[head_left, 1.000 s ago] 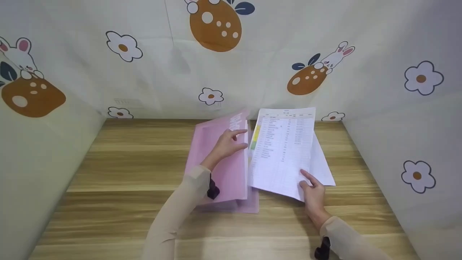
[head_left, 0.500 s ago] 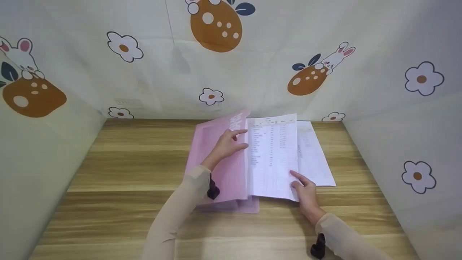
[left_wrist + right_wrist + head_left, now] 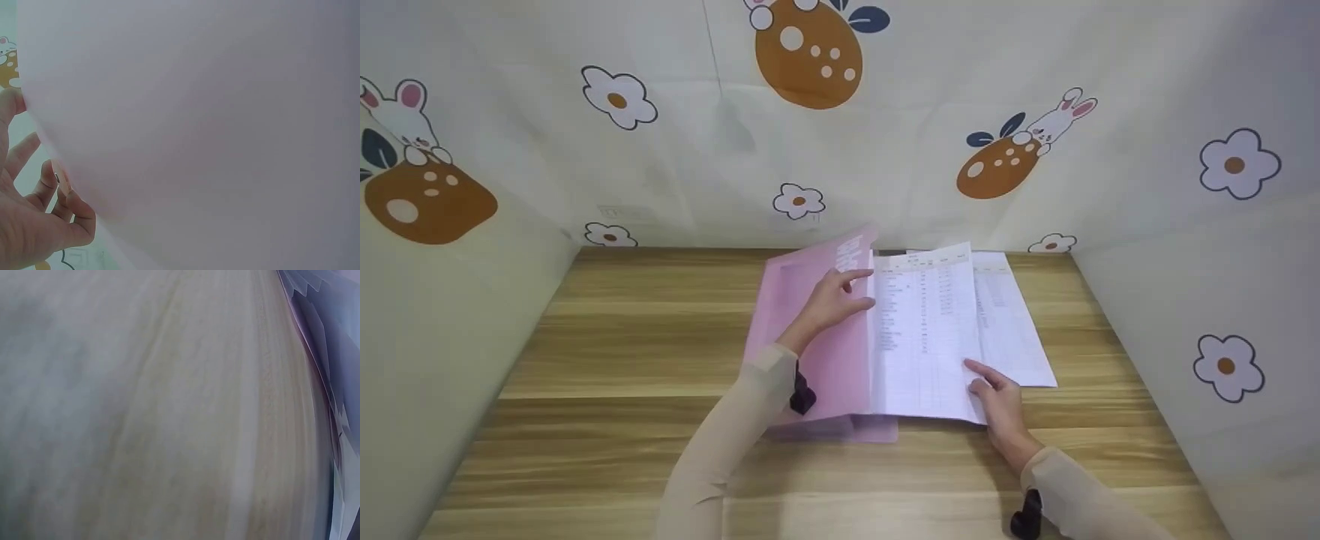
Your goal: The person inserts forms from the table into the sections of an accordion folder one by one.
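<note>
A pink folder [image 3: 840,367] with white lettering stands partly open on the table. My left hand [image 3: 831,301] holds the right edge of its raised cover; in the left wrist view the fingertips touch the edge of the pink cover [image 3: 214,129]. White printed sheets [image 3: 919,375] lie against the inside of that cover. My right hand [image 3: 1005,412] pinches their lower right edge between thumb and fingers. Another printed page [image 3: 1020,337] lies flat behind them, partly covered. The right wrist view has blurred tabletop and paper edges [image 3: 337,354], with the right hand out of sight.
The wood-grain table [image 3: 622,390] ends at a pale patterned curtain [image 3: 690,165] at the back and on both sides. Part of the folder's back cover [image 3: 877,430] shows below the sheets.
My right hand has brought the sheets left against the folder's cover, then slightly down, uncovering more of the flat page on the right. The left hand has stayed in place.
</note>
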### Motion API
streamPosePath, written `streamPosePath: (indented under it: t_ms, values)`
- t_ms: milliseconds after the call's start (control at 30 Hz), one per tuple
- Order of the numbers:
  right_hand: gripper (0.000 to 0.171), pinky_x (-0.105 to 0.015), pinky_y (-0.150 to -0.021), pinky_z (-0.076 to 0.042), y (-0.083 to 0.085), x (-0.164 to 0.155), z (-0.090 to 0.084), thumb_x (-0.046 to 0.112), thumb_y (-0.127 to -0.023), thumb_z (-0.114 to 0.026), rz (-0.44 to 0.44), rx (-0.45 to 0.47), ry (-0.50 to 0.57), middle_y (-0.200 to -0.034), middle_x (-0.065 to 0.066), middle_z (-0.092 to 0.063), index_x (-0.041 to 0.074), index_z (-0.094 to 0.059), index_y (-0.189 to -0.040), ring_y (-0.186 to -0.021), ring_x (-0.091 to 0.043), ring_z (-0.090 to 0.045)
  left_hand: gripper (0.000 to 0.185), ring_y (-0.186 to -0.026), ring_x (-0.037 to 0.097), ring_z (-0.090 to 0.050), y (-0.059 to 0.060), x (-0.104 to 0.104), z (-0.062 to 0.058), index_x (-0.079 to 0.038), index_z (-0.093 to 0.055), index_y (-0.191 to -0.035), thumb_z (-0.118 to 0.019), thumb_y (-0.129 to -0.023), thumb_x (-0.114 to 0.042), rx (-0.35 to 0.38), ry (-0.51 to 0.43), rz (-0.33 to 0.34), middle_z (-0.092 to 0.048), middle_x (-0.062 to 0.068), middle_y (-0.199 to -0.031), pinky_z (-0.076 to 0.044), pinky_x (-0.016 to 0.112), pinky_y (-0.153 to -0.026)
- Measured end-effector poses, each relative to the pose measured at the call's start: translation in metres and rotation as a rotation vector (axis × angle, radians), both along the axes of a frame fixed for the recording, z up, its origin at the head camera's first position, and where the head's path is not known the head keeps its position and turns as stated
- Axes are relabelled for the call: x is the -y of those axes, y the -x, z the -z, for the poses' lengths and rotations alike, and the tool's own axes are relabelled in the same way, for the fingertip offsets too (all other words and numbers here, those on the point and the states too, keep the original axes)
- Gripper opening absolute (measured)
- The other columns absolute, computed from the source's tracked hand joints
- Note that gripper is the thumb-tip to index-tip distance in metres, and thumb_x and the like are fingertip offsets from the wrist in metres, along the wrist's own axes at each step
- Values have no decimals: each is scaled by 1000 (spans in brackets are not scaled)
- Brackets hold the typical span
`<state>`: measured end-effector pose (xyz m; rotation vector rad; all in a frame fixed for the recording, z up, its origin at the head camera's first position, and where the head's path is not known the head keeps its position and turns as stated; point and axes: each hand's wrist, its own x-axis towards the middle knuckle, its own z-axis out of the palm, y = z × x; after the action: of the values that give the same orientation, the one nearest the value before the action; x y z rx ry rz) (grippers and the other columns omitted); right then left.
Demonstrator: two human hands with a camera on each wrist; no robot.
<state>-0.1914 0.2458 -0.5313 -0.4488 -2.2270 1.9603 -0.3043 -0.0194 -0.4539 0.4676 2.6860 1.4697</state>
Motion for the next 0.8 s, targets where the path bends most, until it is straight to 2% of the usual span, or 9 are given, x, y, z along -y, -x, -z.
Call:
streamPosePath:
  t_ms: [167, 500, 800]
  values:
    - [38, -21, -81, -31, -2, -1, 0, -9, -73, -46, 4, 3, -10, -115, -19, -53, -10, -57, -109, -103, -15, -41, 49, -84, 19, -43, 0, 0, 0, -16, -55, -121, -69, -74, -23, -26, 12, 7, -47, 7, -92, -35, 29, -64]
    - [37, -23, -84, -30, -7, -4, -3, -6, -75, -47, 26, 23, -42, -116, -16, -54, -8, -58, -109, -109, -16, -41, 49, -83, 19, -43, 1, 0, 1, -16, -55, -122, -69, -75, -24, -30, 17, 4, -47, 7, -90, -35, 28, -65]
    - [35, -19, -79, -34, -7, -5, -3, -10, -75, -46, 37, -52, -49, -111, -15, -57, -7, -60, -107, -100, -12, -44, 50, -84, 18, -43, 0, 0, 0, -17, -55, -122, -68, -75, -25, -17, 21, 1, -46, 6, -91, -35, 28, -65]
